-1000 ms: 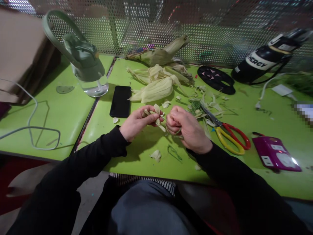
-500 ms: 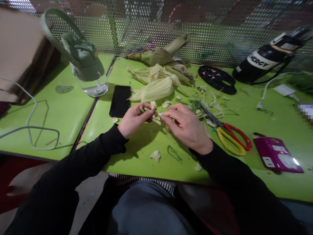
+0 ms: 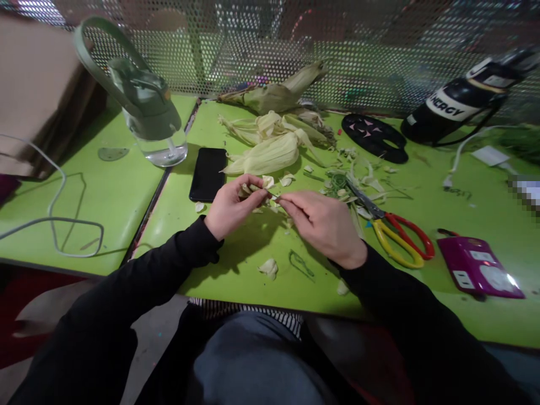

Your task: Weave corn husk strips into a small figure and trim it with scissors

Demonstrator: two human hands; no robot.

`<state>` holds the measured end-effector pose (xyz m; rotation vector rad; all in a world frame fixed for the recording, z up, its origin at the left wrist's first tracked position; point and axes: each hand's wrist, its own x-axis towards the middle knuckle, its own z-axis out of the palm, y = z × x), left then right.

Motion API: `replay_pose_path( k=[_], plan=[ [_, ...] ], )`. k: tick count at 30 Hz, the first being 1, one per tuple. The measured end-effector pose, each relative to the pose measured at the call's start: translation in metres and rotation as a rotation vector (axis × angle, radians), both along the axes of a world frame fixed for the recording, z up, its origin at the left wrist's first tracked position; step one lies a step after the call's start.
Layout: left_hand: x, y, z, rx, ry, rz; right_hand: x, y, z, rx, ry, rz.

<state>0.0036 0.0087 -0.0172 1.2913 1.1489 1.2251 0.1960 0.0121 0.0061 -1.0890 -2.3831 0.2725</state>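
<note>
My left hand is closed around a small bundle of pale corn husk pieces just above the green table. My right hand meets it from the right, its thumb and forefinger pinched on the bundle's end. A pile of whole corn husks lies a little beyond my hands. Husk scraps and a loose green rubber band lie on the table near my wrists.
A black phone lies left of the hands, and a clear bottle with a green lid stands farther left. Red-and-yellow scissors, a purple power strip, a black bottle and a black disc are to the right. A perforated metal screen backs the table.
My right hand has opened from a fist beside the bundle into a pinch reaching left onto the husk pieces. My left hand has kept its hold and shifted slightly.
</note>
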Motion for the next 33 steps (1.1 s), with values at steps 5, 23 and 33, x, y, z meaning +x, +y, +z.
replay_pose_path(
  k=[5,23,33],
  plan=[
    [-0.004,-0.003,0.002,0.068,0.303,0.001,-0.006,-0.016,0.004,0.271,-0.170,0.013],
    [0.001,-0.017,0.014,0.211,0.088,-0.603,0.001,0.018,0.002,-0.823,0.537,0.151],
    [0.005,-0.011,0.007,-0.192,-0.538,-0.474,-0.011,-0.003,0.011,-1.044,1.077,0.211]
  ],
)
